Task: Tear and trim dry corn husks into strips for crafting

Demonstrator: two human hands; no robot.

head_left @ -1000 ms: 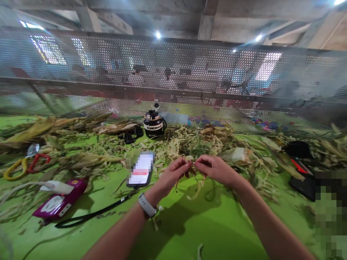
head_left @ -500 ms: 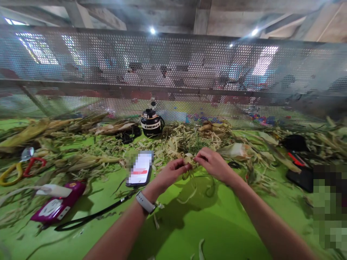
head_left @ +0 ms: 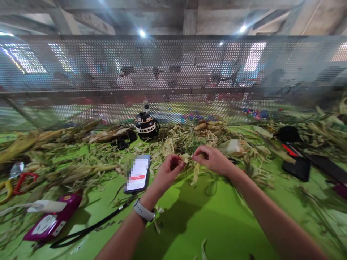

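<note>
Both my hands are raised a little above a bright green table (head_left: pixel 189 224), close together. My left hand (head_left: pixel 168 171) is curled, its fingers pinching one end of a pale strip of corn husk (head_left: pixel 194 172). My right hand (head_left: pixel 213 159) pinches the same husk from the right, fingertips nearly meeting the left ones. A loose end of the husk hangs down between the hands. A grey watch (head_left: pixel 143 211) sits on my left wrist. Behind the hands lies a heap of shredded husks (head_left: pixel 189 139).
A phone (head_left: pixel 137 173) with a black lanyard lies left of my hands. A purple device (head_left: pixel 50 222) sits at near left, scissors (head_left: pixel 18 178) at far left. A black jug (head_left: pixel 146 126) stands by the perforated metal screen (head_left: pixel 173 72). Black items (head_left: pixel 296 168) lie right.
The hands have risen slightly and shifted left with the husk; the dangling strip now hangs shorter between them. The view has turned a little to the right.
</note>
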